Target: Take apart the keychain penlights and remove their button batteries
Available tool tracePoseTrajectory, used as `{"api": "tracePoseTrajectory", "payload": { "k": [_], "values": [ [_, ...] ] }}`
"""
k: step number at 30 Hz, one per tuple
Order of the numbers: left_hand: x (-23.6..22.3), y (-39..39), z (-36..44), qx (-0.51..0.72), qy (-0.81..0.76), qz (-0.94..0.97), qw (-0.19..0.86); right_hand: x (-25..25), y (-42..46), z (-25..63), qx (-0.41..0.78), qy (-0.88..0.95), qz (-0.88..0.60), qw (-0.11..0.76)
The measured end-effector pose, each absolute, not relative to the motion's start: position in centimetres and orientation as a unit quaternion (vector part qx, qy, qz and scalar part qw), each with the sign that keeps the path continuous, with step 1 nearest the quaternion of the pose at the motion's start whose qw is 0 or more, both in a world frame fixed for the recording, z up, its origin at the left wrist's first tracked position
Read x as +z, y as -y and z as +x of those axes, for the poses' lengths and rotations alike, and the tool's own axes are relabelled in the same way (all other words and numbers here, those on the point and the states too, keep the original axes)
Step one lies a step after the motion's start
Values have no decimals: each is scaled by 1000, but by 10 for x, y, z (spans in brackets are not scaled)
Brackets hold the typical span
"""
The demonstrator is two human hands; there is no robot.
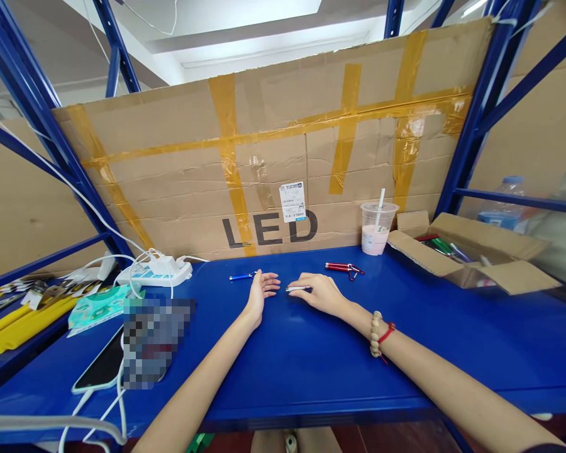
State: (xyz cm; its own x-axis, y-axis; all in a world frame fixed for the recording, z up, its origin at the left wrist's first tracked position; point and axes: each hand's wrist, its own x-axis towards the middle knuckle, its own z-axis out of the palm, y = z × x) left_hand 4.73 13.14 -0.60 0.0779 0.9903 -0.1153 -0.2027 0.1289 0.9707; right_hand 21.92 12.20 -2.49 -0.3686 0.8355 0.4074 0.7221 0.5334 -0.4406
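The slim pale item (296,289) is located at the centre of the frame, slightly below mid-height, in the grip of the right hand (323,294). The right hand is narrowed: thumb and fingertips pinch the item, and its exposed end projects toward the left of the frame. Its long axis runs nearly level across the picture, directed at the left hand (257,296). The left hand holds nothing visible; its fingers are extended toward the right of the frame, parted from the thumb, with the fingertips near the exposed end but clear of it. A gap of blue tabletop (283,352) separates the two. The blue slim item (239,277) lies left of centre, just beyond the left hand, with its long axis also close to level; the left hand is the nearer one. Contact between that item's right end and the left hand cannot be determined. The red slim item (338,267) lies right of centre, above the right hand in the frame and apart from it.
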Motion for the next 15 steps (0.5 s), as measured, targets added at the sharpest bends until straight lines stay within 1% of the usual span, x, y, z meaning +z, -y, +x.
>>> {"api": "tracePoseTrajectory", "payload": {
  "k": [4,6,8,10,11,15],
  "values": [
    [-8,-133,47,496,-461,441,589,-25,-122,219,97,820,-478,298],
    [-13,-136,46,493,-483,471,549,-25,-122,219,101,817,-484,296],
    [-18,-138,44,493,-501,559,440,-26,-123,221,96,813,-501,280],
    [-23,-138,42,476,-490,662,307,-26,-125,224,84,802,-539,242],
    [-24,-137,41,461,-480,700,259,-25,-126,226,77,793,-563,221],
    [-22,-128,38,375,-492,769,161,-21,-129,240,39,752,-634,176]
  ]
}}
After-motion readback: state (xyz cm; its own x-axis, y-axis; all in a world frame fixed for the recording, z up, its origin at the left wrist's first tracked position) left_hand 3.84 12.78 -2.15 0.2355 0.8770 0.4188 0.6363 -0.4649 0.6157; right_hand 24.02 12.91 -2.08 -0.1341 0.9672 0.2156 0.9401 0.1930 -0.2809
